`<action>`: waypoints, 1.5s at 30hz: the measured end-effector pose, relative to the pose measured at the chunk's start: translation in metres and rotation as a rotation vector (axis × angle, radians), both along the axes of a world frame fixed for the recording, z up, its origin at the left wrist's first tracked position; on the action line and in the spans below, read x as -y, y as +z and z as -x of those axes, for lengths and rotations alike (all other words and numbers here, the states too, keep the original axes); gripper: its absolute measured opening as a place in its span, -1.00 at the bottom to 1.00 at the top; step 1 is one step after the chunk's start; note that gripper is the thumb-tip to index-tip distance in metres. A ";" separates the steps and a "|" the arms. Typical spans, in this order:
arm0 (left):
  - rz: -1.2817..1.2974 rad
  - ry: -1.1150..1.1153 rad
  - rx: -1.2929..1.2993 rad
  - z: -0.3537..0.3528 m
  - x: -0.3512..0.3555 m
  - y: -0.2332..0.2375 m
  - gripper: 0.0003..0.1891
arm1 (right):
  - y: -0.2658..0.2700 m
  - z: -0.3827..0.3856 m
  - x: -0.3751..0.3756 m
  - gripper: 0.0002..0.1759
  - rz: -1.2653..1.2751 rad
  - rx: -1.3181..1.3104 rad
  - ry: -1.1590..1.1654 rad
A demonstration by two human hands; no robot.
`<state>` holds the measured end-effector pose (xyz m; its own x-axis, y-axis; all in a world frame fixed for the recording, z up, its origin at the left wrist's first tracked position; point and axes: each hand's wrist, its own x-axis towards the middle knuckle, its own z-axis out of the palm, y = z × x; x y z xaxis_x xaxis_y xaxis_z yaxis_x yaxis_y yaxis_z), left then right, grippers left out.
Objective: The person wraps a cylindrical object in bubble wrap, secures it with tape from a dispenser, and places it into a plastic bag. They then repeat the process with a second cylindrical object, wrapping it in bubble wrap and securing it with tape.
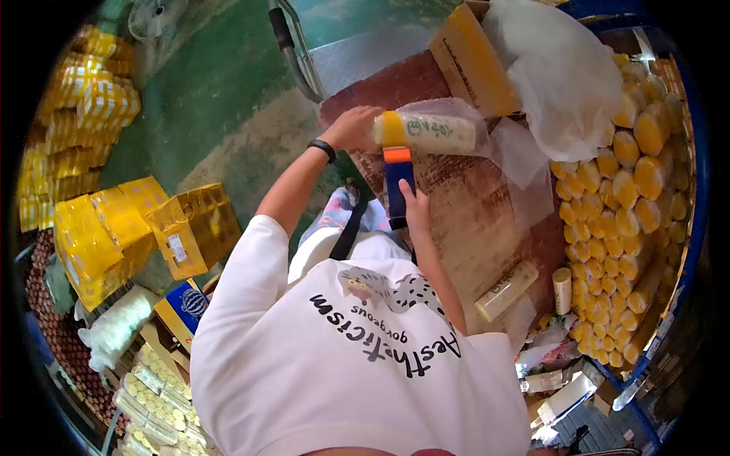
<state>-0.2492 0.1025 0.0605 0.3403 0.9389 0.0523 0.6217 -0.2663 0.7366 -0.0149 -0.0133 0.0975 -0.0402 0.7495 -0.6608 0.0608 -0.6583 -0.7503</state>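
One fisheye head camera looks steeply down, close over left hand [353, 128], right hand [417, 207] and worktable [464, 228].

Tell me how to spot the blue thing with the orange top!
Find the worn brown table in the middle. At its left edge, the right hand holds a blue tool, right next to the cream bottle gripped by the left hand. It is the only dark blue thing with a bright orange end; its neighbours are all yellow or cream.
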 end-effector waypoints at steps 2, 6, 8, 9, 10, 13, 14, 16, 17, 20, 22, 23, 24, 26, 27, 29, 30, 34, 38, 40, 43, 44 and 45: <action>-0.036 -0.017 -0.030 -0.003 0.002 -0.008 -0.11 | -0.011 -0.008 0.001 -0.52 -0.029 0.019 -0.010; 0.039 -0.002 -0.014 -0.019 0.045 -0.003 -0.07 | -0.017 -0.039 0.035 -0.54 -0.115 0.050 0.014; 0.031 0.013 -0.030 -0.025 0.070 -0.008 -0.07 | 0.006 -0.041 0.041 -0.55 -0.073 0.041 0.041; 0.020 0.028 -0.046 -0.026 0.081 -0.005 -0.07 | 0.026 -0.040 0.039 -0.55 -0.021 0.021 0.045; 0.078 0.028 -0.051 -0.025 0.084 0.005 -0.08 | 0.038 -0.040 0.039 -0.55 0.034 0.002 0.048; 0.011 0.017 0.079 -0.006 0.076 -0.001 -0.03 | 0.036 -0.035 0.018 -0.54 0.051 -0.027 0.091; 0.018 -0.036 0.082 0.004 0.071 0.001 0.03 | 0.034 -0.031 0.008 -0.52 -0.016 -0.020 0.125; -0.036 -0.056 0.015 0.009 0.066 0.019 0.05 | 0.046 -0.014 -0.016 -0.51 -0.099 0.010 0.126; -0.061 -0.064 -0.019 0.011 0.065 0.032 0.06 | 0.052 -0.003 -0.028 -0.51 -0.138 0.024 0.129; -0.093 0.016 -0.106 -0.003 0.056 0.023 0.10 | 0.042 0.021 -0.065 -0.47 -0.182 -0.016 0.123; -0.207 0.088 -0.187 -0.007 0.039 0.009 0.10 | 0.047 0.028 -0.080 -0.47 -0.140 -0.007 0.157; -0.181 0.092 -0.186 -0.006 0.034 0.005 0.08 | 0.048 0.030 -0.082 -0.47 -0.133 -0.012 0.155; -0.154 0.099 -0.183 -0.006 0.030 0.000 0.07 | 0.046 0.031 -0.080 -0.48 -0.114 -0.018 0.137; -0.206 0.118 -0.174 -0.005 0.027 -0.008 0.00 | 0.041 0.035 -0.077 -0.49 -0.077 -0.027 0.103; -0.205 0.133 -0.151 -0.005 0.026 -0.012 -0.04 | 0.041 0.035 -0.072 -0.50 -0.087 -0.039 0.085; -0.207 0.151 -0.110 -0.003 0.022 -0.009 -0.11 | 0.046 0.032 -0.050 -0.51 -0.108 -0.068 0.038; -0.168 0.136 -0.083 0.001 0.018 -0.007 -0.11 | 0.033 0.026 -0.035 -0.53 -0.144 -0.030 0.013; -0.098 0.070 -0.038 0.009 0.003 -0.007 -0.08 | 0.012 0.006 0.005 -0.52 0.017 -0.107 0.006; -0.096 0.024 -0.048 0.005 0.008 0.001 -0.11 | 0.001 0.008 -0.004 -0.51 0.006 -0.062 0.033; -0.061 -0.018 -0.055 0.005 0.013 -0.003 -0.10 | -0.008 -0.002 0.005 -0.50 -0.035 0.009 0.048; -0.025 -0.088 -0.117 0.001 0.042 0.005 -0.10 | -0.021 -0.030 0.026 -0.50 -0.053 0.091 0.082; -0.005 -0.094 -0.142 -0.001 0.052 0.009 -0.12 | -0.016 -0.033 0.031 -0.51 -0.054 0.162 0.096; 0.017 -0.100 -0.167 -0.002 0.059 0.013 -0.13 | -0.012 -0.035 0.033 -0.52 -0.055 0.232 0.112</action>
<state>-0.2472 0.0433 0.0733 0.4343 0.9003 -0.0285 0.7068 -0.3210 0.6304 0.0196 -0.0466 0.0855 0.0228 0.7837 -0.6207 0.3056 -0.5966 -0.7421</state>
